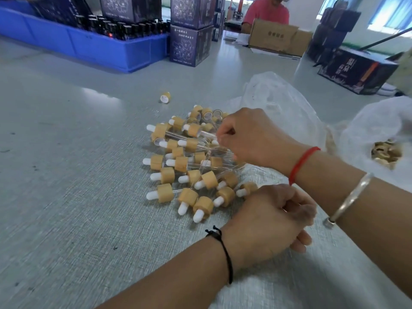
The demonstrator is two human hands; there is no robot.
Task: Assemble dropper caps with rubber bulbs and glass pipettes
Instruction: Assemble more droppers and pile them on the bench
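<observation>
left hand (267, 221): closest to the camera, black cord on the wrist, resting on the worktop (66, 175). Fingers curled into a loose fist; can't tell if anything's inside, the back of the hand hides it.
right hand (252, 139): a bit further out, red string and a silver bangle (350, 197) on that arm. Fingers pinched together at the right edge of the pile, looks like on a glass pipette (207, 135), but it's blurry so not 100% sure.
assembled droppers (189, 168): loose heap on the worktop just left of both hands, tan caps with white rubber bulbs, clear pipettes lying every which way.
stray cap (165, 97): on its own just past the heap, no bulb.
plastic bags (367, 128): clear ones on the right, the nearer holds a clump of tan caps (386, 151).
blue crate (89, 45): far left, full of dark bottles.
printed boxes (190, 30): dark, stacked beside the crate.
person in a red shirt (266, 13): at the far end behind a cardboard box (274, 36).
</observation>
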